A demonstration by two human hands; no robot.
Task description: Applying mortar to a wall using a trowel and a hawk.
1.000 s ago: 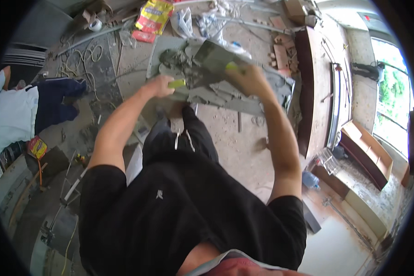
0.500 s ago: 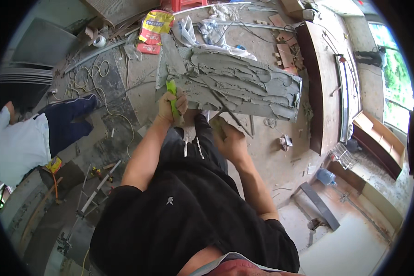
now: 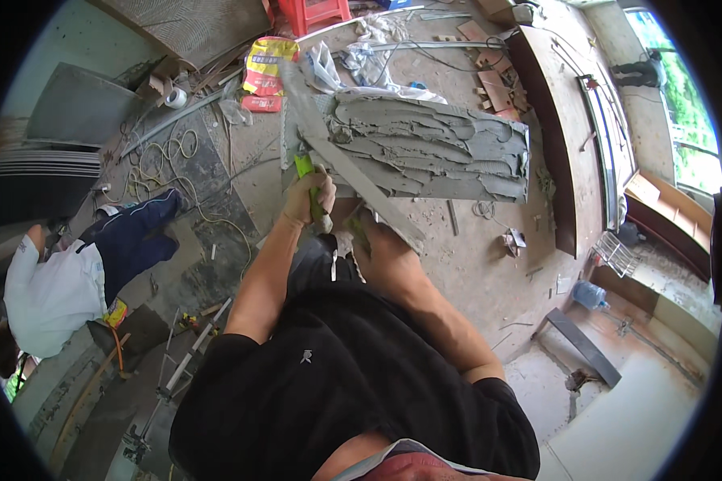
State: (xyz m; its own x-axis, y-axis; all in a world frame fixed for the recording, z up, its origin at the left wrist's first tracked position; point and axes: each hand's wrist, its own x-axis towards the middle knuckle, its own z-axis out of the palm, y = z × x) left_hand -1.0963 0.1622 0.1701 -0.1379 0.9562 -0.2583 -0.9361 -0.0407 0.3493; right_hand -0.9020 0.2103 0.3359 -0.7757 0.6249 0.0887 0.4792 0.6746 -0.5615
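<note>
My left hand [image 3: 306, 200] is closed around the bright green handle of a trowel [image 3: 303, 100], whose long grey-smeared blade reaches forward over the left end of a tile [image 3: 287, 152]. Closed on the yellowish-green handle of a second trowel is my right hand [image 3: 391, 255]. This second trowel's blade [image 3: 369, 192] slants from near the left trowel down to my right knuckles; whether the two blades touch I cannot tell. Thick grey mortar [image 3: 449, 148] lies over the long tile in ridged, uneven strokes.
A person in a white shirt [image 3: 60, 293] bends at the left, near coiled cable [image 3: 164, 156]. A yellow-and-red bag [image 3: 269, 68], plastic sheeting [image 3: 369, 64] and a red stool [image 3: 317, 12] lie beyond the tile. Right stands a long dark-edged cabinet [image 3: 549, 136]; a water jug [image 3: 590, 295] sits nearer.
The right trowel has turned from edge-on to showing its broad blade, and its far end has swung left toward the left trowel. Both hands keep their grips.
</note>
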